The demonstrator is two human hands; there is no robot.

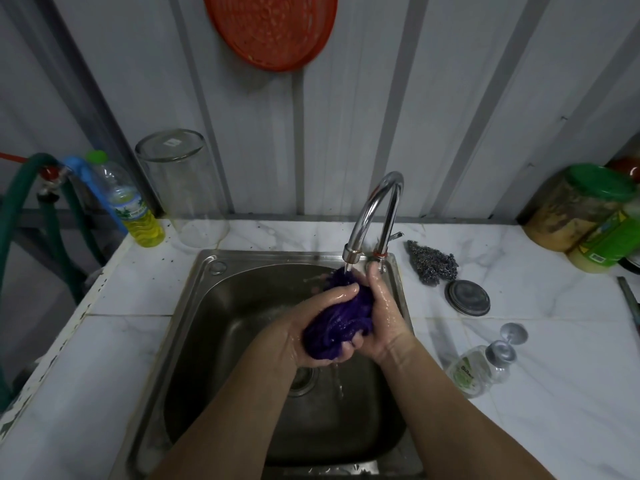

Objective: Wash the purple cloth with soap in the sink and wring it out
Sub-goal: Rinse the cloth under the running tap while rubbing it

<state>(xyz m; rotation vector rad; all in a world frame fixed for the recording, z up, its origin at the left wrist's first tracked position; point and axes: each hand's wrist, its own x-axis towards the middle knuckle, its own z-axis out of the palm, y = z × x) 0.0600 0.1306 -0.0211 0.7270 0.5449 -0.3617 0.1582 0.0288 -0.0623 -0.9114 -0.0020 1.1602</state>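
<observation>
A wet, bunched purple cloth point(337, 317) is held above the steel sink point(221, 327), right under the chrome tap point(375, 216). Water runs from the spout onto the cloth's top and drips from its underside toward the drain point(304, 379). My left hand point(308, 323) wraps the cloth from the left and below. My right hand point(382, 313) presses against it from the right. Both hands are wet and closed on the cloth. A clear soap bottle point(474, 368) with a silver pump lies on its side on the counter to the right.
Right of the sink lie a steel scourer point(431, 261) and a round metal lid point(467, 297), with green-lidded jars point(581, 213) behind. At the back left stand an upturned glass jar point(180, 185) and a bottle of yellow liquid point(135, 209). A green hose point(31, 202) hangs at far left.
</observation>
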